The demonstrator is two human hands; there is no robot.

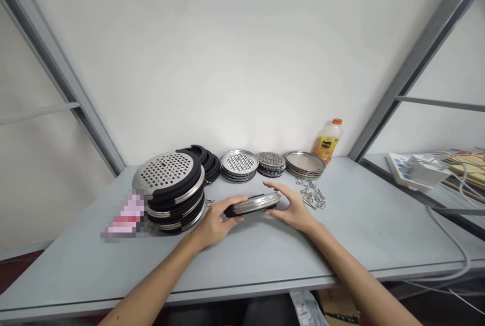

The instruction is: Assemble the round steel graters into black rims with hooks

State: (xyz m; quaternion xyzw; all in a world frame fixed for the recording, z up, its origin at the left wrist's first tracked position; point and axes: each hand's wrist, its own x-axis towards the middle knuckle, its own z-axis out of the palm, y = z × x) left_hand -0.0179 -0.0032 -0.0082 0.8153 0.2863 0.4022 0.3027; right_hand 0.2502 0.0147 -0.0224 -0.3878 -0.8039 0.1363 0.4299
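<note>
While left hand (215, 221) grips one disc (256, 203), stack (171, 195) shows perhaps three.

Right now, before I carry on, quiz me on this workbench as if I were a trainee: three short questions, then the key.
1. Multiple choice: what is between the left hand and the right hand?
a) a red cup
b) a round black-and-silver disc
c) a folded cloth

2. True or false: the loose silver metal clips lie nearer the person than the clear plastic bottle with an orange cap and yellow label.

3. Fill in the blank: the tall stack of round black-and-silver discs with a perforated top stands on the person's ____ side.

Key: 1: b. 2: true. 3: left.
</note>
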